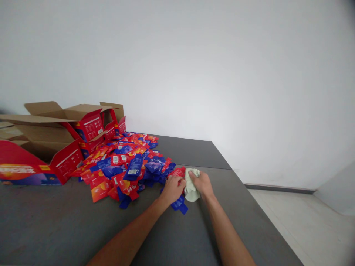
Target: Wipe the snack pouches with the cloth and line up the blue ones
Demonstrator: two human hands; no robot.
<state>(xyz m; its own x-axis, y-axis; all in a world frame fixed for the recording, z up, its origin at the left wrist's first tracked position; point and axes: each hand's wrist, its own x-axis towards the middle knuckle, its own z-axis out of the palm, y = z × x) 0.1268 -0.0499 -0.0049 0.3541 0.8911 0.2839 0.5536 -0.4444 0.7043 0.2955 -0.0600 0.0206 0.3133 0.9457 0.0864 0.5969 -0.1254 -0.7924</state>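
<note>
My right hand (203, 183) is closed on a crumpled pale green cloth (192, 192), with the thumb across its top, on the dark table (222, 221). Just left of the cloth, my left hand (173, 189) has its fingers curled and pinched together; whatever they hold is hidden. Behind those fingers lies a red packet (179, 171), and a blue packet (180, 204) shows partly from under the hand. Left of both hands spreads a heap of flat red and blue packets (135, 168), several with printed labels and barcodes.
Several open red cardboard boxes (66, 160) with brown flaps stand at the left, touching the heap. A white wall (194, 74) rises behind the table. The table's right edge slants toward me, with pale floor (294, 214) beyond it.
</note>
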